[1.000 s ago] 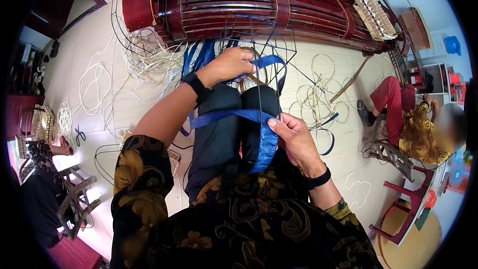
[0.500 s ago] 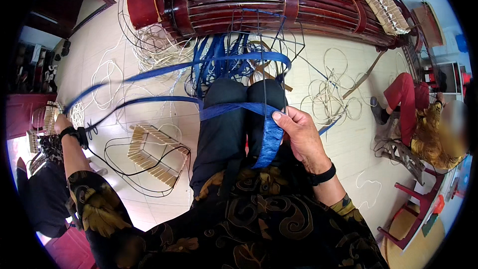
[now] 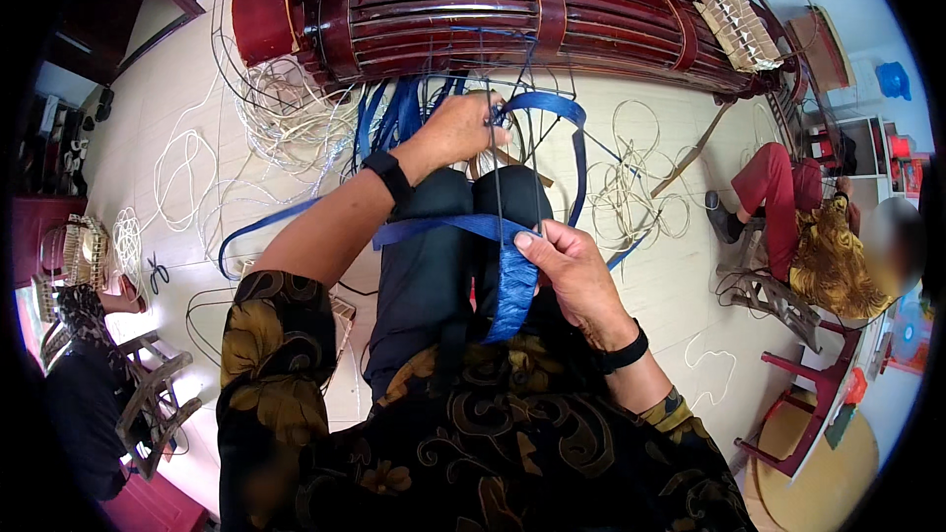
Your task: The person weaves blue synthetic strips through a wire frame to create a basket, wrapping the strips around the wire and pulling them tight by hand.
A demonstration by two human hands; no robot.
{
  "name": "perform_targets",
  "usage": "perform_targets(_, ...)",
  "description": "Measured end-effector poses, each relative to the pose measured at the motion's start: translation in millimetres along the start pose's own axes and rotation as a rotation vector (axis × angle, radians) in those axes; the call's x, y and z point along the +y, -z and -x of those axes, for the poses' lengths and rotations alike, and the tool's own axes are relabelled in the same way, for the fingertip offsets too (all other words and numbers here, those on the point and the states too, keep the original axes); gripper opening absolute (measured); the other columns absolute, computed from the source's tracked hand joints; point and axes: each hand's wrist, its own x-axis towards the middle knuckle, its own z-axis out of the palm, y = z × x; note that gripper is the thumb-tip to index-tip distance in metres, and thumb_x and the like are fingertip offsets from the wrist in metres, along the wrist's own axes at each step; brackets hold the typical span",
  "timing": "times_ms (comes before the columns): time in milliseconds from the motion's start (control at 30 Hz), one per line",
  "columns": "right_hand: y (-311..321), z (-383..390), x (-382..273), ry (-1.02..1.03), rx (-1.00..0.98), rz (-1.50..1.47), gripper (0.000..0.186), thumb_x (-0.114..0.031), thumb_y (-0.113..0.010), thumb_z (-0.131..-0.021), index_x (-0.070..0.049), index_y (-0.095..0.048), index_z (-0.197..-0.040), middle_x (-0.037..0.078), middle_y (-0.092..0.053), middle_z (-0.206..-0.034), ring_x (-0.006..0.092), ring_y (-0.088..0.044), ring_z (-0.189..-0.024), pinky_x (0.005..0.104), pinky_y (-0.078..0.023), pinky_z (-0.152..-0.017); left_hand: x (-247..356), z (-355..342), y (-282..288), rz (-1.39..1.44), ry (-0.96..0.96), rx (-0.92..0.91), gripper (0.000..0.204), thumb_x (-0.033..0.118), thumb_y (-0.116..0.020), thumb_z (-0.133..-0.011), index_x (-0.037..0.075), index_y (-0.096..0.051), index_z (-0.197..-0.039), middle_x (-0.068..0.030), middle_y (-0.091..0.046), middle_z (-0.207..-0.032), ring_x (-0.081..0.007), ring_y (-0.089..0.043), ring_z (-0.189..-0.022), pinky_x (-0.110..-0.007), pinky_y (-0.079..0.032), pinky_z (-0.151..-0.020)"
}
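Observation:
A black wire frame (image 3: 497,182) rises over my knees, with one end wrapped in flat blue strip (image 3: 516,281). My right hand (image 3: 578,274) is closed on that wrapped end, thumb pressed on the blue strip beside the wire. Farther off, my left hand (image 3: 455,131) reaches in to the frame's upright wires, its fingers closed around the blue strip; its fingertips are partly hidden. From there the strip loops up and right, then hangs down toward my right hand. Another length of it crosses my thighs.
A dark red slatted bench (image 3: 443,5) stands ahead, with blue strips bunched below it. Coils of cream cord (image 3: 286,123) and scissors (image 3: 158,276) lie on the floor. Seated people (image 3: 838,246) are at right and left. A partly wrapped cream frame (image 3: 737,25) rests at the bench's right end.
My left hand has come from the far left to the wire frame, and the stretched blue strip is now slack and looped. My right hand keeps its hold on the wrapped end.

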Motion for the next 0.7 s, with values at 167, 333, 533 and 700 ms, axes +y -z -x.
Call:
perform_targets(167,0.0,3.4,0.0,-0.005,0.002,-0.011,0.025,-0.022,-0.063,-0.096,-0.008,-0.059,-0.076,-0.004,-0.057,-0.068,0.0031,-0.05,-0.058,0.0192,-0.042,-0.051,-18.7,15.1,33.4,0.44,0.317,-0.361,0.037,0.018,-0.061,-0.089,0.001,-0.062,-0.122,-0.0009,-0.059,-0.068,-0.0084,-0.055,-0.056,-0.023,-0.043,-0.049)
perform_targets(333,-9.9,2.2,1.6,0.005,-0.049,0.005,0.025,-0.022,-0.063,-0.096,-0.008,-0.059,-0.076,-0.004,-0.057,-0.068,0.003,-0.049,-0.058,0.0194,-0.042,-0.052,-26.2,16.3,43.8,0.357,0.348,-0.276,0.067,0.023,-0.065,-0.09,0.005,-0.036,-0.147,-0.0017,-0.061,-0.071,-0.0095,-0.058,-0.056,-0.022,-0.046,-0.049)
perform_targets(533,-5.2,2.9,6.2,0.026,-0.013,0.089,0.027,-0.023,-0.064,-0.096,-0.008,-0.058,-0.074,-0.004,-0.055,-0.066,0.0032,-0.048,-0.057,0.0202,-0.042,-0.051,-19.1,2.2,33.6,0.358,0.269,-0.49,0.034,0.036,-0.059,-0.095,0.007,-0.063,-0.079,0.0009,-0.06,-0.061,-0.0071,-0.055,-0.048,-0.021,-0.042,-0.044)
perform_targets(700,18.3,4.4,6.4,0.015,0.067,-0.03,0.028,-0.024,-0.065,-0.095,-0.008,-0.058,-0.072,-0.003,-0.055,-0.066,0.0043,-0.049,-0.055,0.0195,-0.043,-0.049,-98.1,93.9,143.1,0.45,0.319,-0.172,0.029,0.03,-0.061,-0.093,0.009,-0.057,-0.073,-0.0013,-0.057,-0.063,-0.0105,-0.055,-0.056,-0.025,-0.04,-0.048)
